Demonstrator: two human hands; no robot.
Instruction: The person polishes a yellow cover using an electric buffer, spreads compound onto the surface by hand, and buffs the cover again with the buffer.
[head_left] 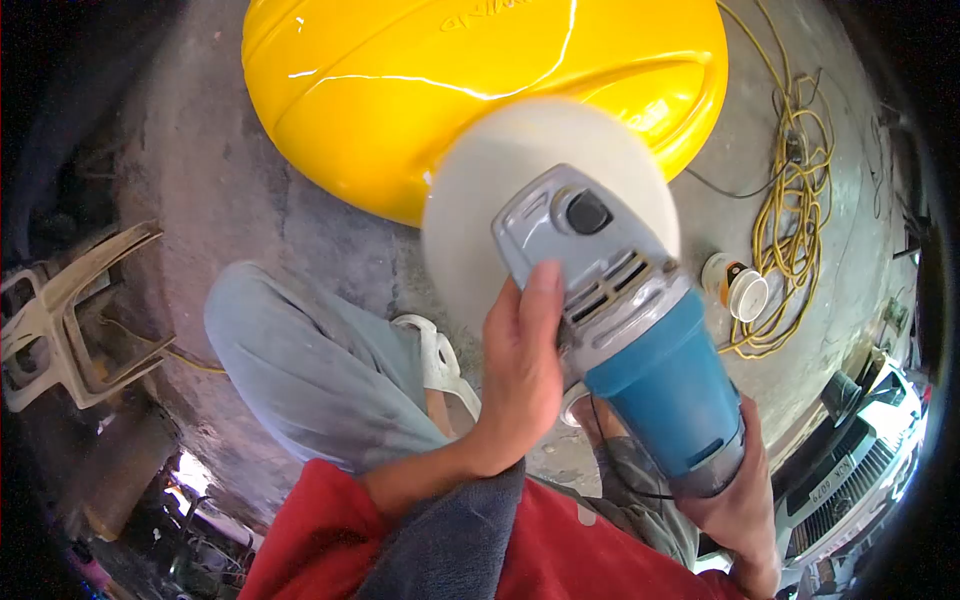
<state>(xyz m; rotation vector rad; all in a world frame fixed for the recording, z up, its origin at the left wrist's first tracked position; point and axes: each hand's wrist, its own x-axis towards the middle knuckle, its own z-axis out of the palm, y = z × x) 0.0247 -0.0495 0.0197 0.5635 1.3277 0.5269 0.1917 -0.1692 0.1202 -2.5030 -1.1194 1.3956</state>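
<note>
A blue and grey power polisher (665,385) is held across my front by both hands. My left hand (525,365) is closed on the side of its grey metal head, thumb on top. My right hand (745,500) wraps the rear end of the blue body. The polisher's round white pad (465,225) is blurred, as if spinning. It overlaps the lower edge of a large glossy yellow moulded piece (400,130) with raised lettering. The head and pad hide part of that edge, and I cannot tell whether they touch.
Coiled yellow cable (790,240) lies on the concrete floor (200,140) at right, beside a small white tub (745,290). A plastic chair (75,320) is at left. A vehicle's front grille (835,500) stands at lower right. A grey towel (450,545) hangs over my red top.
</note>
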